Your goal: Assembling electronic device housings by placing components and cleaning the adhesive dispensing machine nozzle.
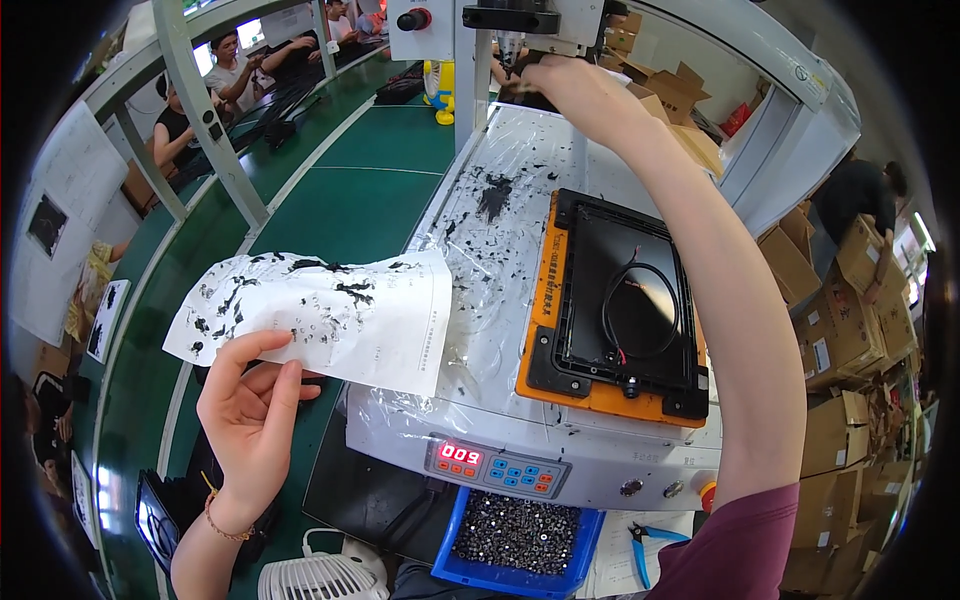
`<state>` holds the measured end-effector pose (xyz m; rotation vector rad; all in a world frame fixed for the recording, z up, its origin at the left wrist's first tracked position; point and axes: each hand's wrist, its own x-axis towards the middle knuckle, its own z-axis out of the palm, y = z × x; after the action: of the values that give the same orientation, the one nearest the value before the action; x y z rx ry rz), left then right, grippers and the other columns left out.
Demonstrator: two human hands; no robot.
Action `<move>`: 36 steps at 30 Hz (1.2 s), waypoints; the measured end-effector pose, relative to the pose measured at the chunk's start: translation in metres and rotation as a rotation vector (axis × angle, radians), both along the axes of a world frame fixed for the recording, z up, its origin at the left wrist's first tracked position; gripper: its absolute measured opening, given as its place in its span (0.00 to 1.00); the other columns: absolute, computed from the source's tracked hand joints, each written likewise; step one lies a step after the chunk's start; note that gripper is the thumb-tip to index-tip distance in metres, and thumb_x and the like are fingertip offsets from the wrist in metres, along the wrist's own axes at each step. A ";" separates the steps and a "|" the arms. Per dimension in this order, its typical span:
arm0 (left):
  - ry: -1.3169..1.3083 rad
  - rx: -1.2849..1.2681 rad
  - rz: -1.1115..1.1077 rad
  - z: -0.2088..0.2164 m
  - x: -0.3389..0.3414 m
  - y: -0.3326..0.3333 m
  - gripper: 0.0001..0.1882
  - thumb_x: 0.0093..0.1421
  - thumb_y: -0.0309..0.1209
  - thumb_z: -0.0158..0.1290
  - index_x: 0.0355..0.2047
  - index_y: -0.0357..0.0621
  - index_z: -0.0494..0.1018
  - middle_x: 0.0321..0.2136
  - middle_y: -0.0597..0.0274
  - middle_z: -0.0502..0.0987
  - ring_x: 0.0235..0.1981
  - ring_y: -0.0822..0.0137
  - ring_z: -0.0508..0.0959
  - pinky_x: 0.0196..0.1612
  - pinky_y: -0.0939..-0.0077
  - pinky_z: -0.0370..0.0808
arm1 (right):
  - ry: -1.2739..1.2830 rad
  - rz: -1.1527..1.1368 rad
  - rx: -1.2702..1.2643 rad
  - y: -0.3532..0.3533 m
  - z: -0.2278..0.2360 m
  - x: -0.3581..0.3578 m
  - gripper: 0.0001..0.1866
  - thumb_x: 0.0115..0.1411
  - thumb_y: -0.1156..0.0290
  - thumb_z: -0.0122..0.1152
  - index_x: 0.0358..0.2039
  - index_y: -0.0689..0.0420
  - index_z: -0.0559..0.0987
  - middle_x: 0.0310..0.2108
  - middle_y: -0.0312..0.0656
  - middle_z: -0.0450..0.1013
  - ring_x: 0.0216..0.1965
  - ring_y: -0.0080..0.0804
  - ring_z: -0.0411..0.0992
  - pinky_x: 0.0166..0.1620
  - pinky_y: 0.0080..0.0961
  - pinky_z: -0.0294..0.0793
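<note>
My left hand (250, 405) pinches the lower edge of a white paper sheet (330, 310) smeared with black stains, holding it over the left edge of the machine. My right hand (560, 80) reaches far forward to the tip of the machine head (510, 35), fingers closed around something small there that I cannot make out. Under my right arm lies an orange fixture (545, 300) holding a black tray (610, 300) with a looped black wire (640, 310). Plastic film (500, 230) with black smears covers the machine bed.
A control panel (495, 468) with a red display and blue buttons faces me. Below it sit a blue bin of small dark screws (515, 535), blue-handled cutters (645, 545) and a white fan (315, 578). A green conveyor (350, 200) runs left, with people seated beyond. Cardboard boxes (840, 330) stack right.
</note>
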<state>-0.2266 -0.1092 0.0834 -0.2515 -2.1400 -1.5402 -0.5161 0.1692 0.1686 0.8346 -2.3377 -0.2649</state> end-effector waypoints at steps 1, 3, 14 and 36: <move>0.002 -0.002 0.002 0.000 0.001 0.000 0.13 0.58 0.16 0.48 0.45 0.31 0.66 0.41 0.54 0.72 0.35 0.70 0.78 0.35 0.81 0.78 | -0.036 0.049 -0.019 -0.002 -0.006 -0.001 0.12 0.59 0.78 0.47 0.42 0.58 0.73 0.40 0.48 0.71 0.41 0.44 0.73 0.44 0.33 0.75; -0.022 0.022 0.022 -0.002 0.004 -0.001 0.13 0.59 0.16 0.48 0.45 0.31 0.66 0.42 0.54 0.72 0.35 0.70 0.78 0.36 0.81 0.78 | -0.107 0.088 0.039 -0.004 -0.012 0.005 0.10 0.59 0.76 0.49 0.40 0.58 0.74 0.38 0.45 0.71 0.41 0.43 0.72 0.43 0.33 0.73; 0.004 0.047 -0.014 0.004 0.004 0.002 0.13 0.58 0.15 0.48 0.45 0.31 0.66 0.43 0.55 0.71 0.37 0.70 0.77 0.37 0.80 0.78 | -0.662 0.249 -0.472 0.027 -0.005 0.013 0.08 0.56 0.72 0.56 0.36 0.60 0.74 0.28 0.37 0.72 0.31 0.20 0.69 0.40 0.20 0.69; 0.440 0.269 -0.181 0.036 0.072 0.074 0.16 0.55 0.11 0.49 0.43 0.31 0.62 0.41 0.57 0.69 0.37 0.66 0.80 0.37 0.83 0.78 | -1.493 0.636 -0.828 -0.019 -0.011 0.357 0.08 0.65 0.73 0.44 0.41 0.62 0.70 0.29 0.37 0.71 0.33 0.22 0.68 0.40 0.20 0.68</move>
<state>-0.1547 -0.0352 0.1190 -0.6396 -1.5889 -1.6674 -0.1586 0.1499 0.1578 1.4574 -2.6071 2.0533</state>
